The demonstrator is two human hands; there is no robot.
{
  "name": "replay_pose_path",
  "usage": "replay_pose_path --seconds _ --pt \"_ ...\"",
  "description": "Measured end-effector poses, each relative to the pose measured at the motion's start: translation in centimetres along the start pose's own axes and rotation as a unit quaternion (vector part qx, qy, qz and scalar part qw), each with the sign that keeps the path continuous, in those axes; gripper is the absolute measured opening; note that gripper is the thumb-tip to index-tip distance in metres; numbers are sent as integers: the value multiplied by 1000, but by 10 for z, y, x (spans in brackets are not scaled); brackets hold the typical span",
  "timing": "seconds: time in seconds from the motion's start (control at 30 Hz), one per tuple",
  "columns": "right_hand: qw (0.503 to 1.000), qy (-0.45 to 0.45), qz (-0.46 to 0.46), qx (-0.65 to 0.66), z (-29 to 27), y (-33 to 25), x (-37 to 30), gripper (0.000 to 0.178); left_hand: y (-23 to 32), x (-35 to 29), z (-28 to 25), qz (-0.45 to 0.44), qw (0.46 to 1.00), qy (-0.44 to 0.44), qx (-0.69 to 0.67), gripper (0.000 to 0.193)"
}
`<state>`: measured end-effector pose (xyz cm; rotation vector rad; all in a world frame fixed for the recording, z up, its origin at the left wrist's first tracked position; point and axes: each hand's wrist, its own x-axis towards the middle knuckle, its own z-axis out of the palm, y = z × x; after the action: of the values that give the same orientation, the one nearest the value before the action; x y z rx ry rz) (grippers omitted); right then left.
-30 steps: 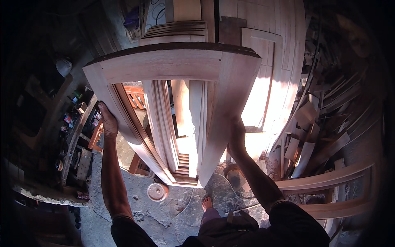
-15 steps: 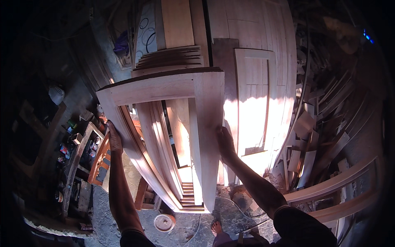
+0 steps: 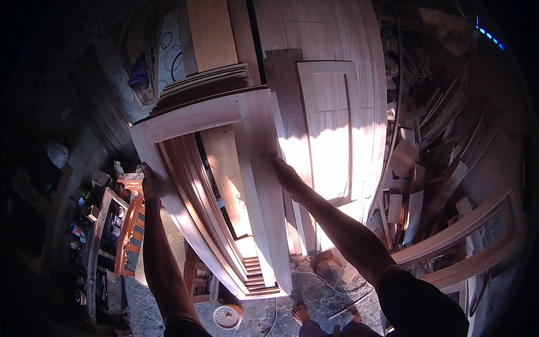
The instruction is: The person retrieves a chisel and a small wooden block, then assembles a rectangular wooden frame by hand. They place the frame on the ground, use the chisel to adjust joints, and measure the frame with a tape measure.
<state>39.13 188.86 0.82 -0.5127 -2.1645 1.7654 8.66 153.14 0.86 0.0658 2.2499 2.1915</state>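
Note:
A pale wooden frame (image 3: 259,132) with a rectangular opening stands tilted in front of me, between my two hands. My left hand (image 3: 148,182) grips its left side, the fingers mostly hidden at the edge. On the opposite side, my right hand (image 3: 287,177) is closed round the edge of the right upright. Right behind the frame leans a stack of similar wooden frames (image 3: 205,84); their lower ends show through the opening, near the floor. The held frame's upper edge is close to the stack; whether they touch I cannot tell.
Large wooden panels (image 3: 328,33) lean behind, with a smaller frame (image 3: 303,101) against them in bright sunlight. Offcuts (image 3: 407,157) pile up at right, near a curved wooden frame (image 3: 466,238). A round lidded bucket (image 3: 227,317) stands by my feet. Cluttered shelving (image 3: 101,224) is at left.
The held frame has tipped away from me, its upper end now nearer the stack. Both hands have kept their hold and moved with it. The whole view has shifted slightly.

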Motion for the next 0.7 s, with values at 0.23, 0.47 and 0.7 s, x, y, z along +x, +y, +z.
replay_pose_path --seconds 0.23,0.47,0.7 --pt "999 12 -14 -40 3 15 28 80 -39 37 10 -22 990 -62 -122 75" --pt "999 -9 -18 -37 -1 33 53 86 -97 68 -1 102 956 -201 -187 31" --pt "999 -7 7 -46 -10 40 40 103 -125 -14 -8 106 992 55 -37 63"
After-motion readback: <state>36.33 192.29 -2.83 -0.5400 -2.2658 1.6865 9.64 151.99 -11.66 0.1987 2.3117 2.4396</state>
